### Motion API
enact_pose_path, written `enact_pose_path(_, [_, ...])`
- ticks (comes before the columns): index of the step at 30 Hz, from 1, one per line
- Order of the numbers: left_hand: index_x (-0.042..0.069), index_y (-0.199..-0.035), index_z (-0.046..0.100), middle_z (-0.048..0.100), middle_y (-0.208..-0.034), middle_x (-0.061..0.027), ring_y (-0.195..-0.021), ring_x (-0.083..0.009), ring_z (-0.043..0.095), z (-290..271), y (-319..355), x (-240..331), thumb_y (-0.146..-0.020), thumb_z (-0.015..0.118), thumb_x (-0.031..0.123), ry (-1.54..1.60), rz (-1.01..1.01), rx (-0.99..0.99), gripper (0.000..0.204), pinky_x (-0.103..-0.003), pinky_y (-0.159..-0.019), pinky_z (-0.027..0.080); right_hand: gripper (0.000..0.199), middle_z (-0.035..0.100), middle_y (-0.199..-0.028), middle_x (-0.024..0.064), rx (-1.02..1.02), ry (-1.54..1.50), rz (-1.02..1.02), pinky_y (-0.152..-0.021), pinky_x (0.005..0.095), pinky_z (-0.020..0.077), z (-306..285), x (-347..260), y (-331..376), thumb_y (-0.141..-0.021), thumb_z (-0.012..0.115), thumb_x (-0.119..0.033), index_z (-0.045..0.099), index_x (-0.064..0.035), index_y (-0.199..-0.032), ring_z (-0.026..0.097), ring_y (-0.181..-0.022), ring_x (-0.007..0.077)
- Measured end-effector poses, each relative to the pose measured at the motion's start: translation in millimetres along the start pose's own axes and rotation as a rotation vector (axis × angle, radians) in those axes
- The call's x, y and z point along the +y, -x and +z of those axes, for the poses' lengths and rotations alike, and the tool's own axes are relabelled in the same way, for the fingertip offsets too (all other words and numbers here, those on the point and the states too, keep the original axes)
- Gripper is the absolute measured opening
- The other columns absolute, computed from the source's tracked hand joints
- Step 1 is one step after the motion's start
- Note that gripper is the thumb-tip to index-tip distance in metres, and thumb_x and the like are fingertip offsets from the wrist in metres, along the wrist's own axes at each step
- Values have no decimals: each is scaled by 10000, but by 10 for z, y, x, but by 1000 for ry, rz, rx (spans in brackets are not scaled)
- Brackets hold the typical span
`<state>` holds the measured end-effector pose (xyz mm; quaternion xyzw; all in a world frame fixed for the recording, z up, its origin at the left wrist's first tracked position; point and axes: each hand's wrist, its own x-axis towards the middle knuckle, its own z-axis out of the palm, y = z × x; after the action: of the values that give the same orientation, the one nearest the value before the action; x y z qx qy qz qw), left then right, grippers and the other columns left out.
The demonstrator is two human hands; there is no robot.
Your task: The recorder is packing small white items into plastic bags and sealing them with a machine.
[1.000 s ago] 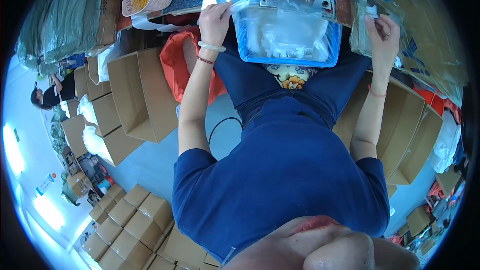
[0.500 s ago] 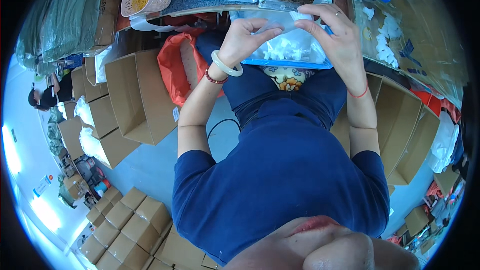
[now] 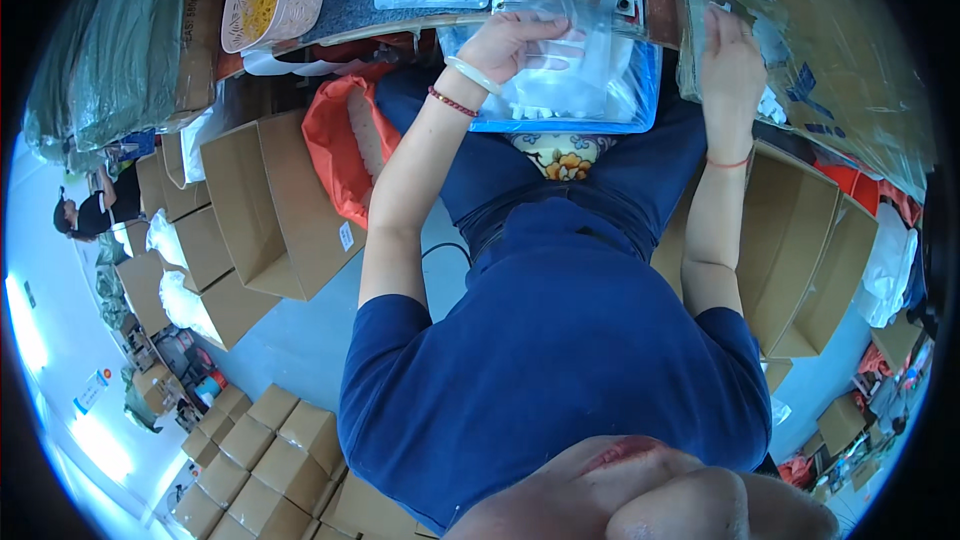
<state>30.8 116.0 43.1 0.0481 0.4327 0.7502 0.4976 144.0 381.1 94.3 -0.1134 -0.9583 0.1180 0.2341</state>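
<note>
Right hand (image 3: 733, 55) shifted rightward, apart from left hand (image 3: 508, 48), to the counter (image 3: 840, 50); its fingers' hold cannot be told. Clear bag (image 3: 597, 25): at left fingers, over blue tub (image 3: 560, 126); long axis apparently away from body; outline indistinct, left grip undeterminable.

Navy short-sleeved shirt (image 3: 560, 340), pale bangle (image 3: 472, 74)

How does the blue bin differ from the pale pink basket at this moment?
Place: the blue bin sits over the person's thighs; the pale pink basket stands on the workbench.
Contents: clear plastic and white pieces show in the blue bin, yellow bands in the pale pink basket.
Both are open-topped containers.
</note>
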Motion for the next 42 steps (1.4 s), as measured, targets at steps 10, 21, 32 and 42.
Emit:
enact_pose_path(10, [11, -1161, 663, 698, -1119, -124, -986, -257, 678, -608, 241, 354, -890, 711, 236, -1178, 764, 637, 355, -346, -840, 540, 315, 648, -1109, 163, 38, 68, 48, -875, 443, 490, 456, 627, 31, -901, 607, -109, 632, -148, -1213, 604, -1010, 387])
enact_pose_path(21, [44, -1017, 748, 745, -917, -86, -828, -145, 697, -432, 863, 184, -847, 731, 140, -1305, 621, 753, 196, -263, -758, 521, 298, 675, -1115, 28, -130, -593, 236, -795, 265, 497, -365, -504, 351, -908, 695, -174, 664, -106, -1196, 616, -882, 98])
enact_pose_path(32, [23, -989, 759, 729, -836, -29, -753, -64, 624, 337, 937, 216, -867, 749, 187, -842, 420, 353, 205, -217, -713, 497, 235, 698, -1093, 98, -144, -904, -236, -868, 287, 504, -540, -1094, -15, -867, 705, -65, 687, -28, -1099, 654, -974, 187])
enact_pose_path(42, [-81, -1089, 669, 711, -998, -169, -960, -257, 705, 92, 415, -62, -933, 654, 130, -166, -34, -8, 263, -338, -826, 592, 410, 677, -1151, 145, -494, -676, 71, -900, 364, 498, -51, -574, -123, -942, 619, -330, 607, -71, -1260, 634, -1076, 331])
